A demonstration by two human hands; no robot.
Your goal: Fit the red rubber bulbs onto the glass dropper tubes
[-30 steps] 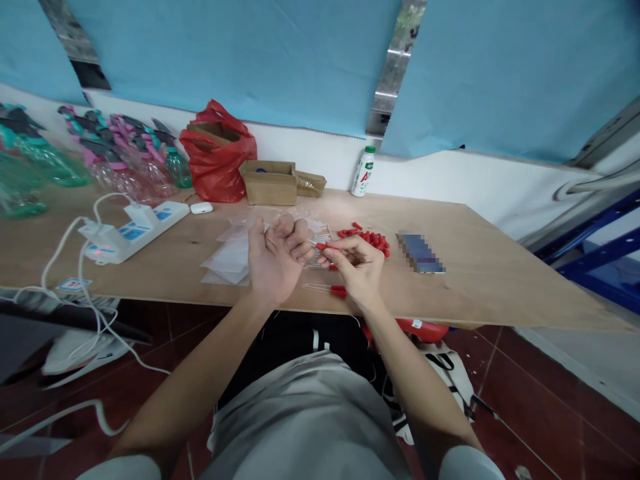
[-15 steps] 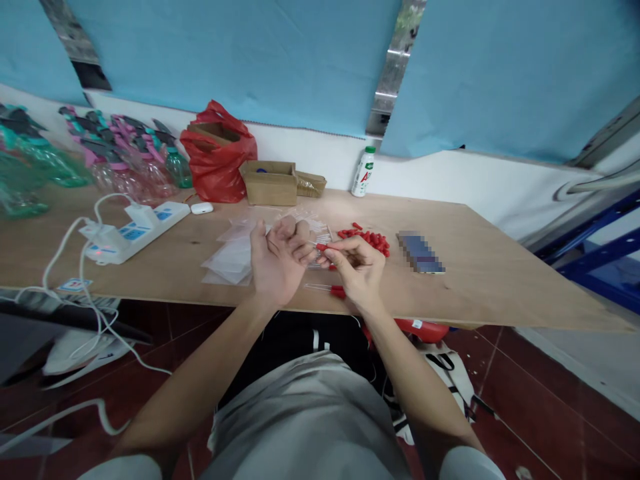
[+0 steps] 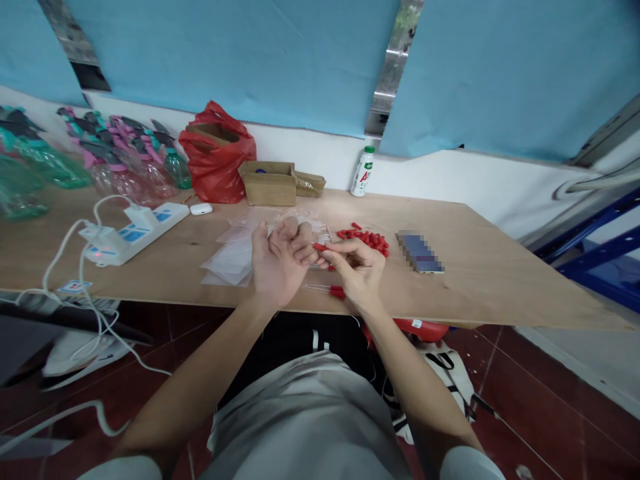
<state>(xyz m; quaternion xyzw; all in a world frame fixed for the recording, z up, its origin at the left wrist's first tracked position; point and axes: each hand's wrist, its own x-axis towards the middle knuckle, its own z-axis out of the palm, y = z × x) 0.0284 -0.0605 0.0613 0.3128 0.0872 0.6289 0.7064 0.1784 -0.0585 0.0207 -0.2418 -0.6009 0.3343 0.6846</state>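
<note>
My right hand [image 3: 357, 267] pinches a small red sleeve-like cap [image 3: 320, 247] between thumb and fingertips. Palm up, my left hand [image 3: 283, 261] has its fingers curled toward that cap, meeting it at the fingertips. A thin pale rod runs from the cap into the left fingers, mostly hidden now. Below the hands, near the table edge, lie thin rods with red ends [image 3: 336, 291]. More pale rods [image 3: 324, 235] lie behind the hands, partly covered by them. A heap of red caps [image 3: 370, 241] sits just beyond my right hand.
Clear plastic bags [image 3: 227, 263] lie left of my hands. A phone [image 3: 421, 253] is at right. Behind stand a cardboard box [image 3: 271, 185], a red plastic bag [image 3: 217, 163] and a white bottle [image 3: 363, 172]. At left are a power strip [image 3: 143, 230] and several spray bottles [image 3: 120, 167].
The red cap has shifted slightly left, closer against my left fingertips, and less of the thin rod shows between them. Both hands otherwise stay in nearly the same place.
</note>
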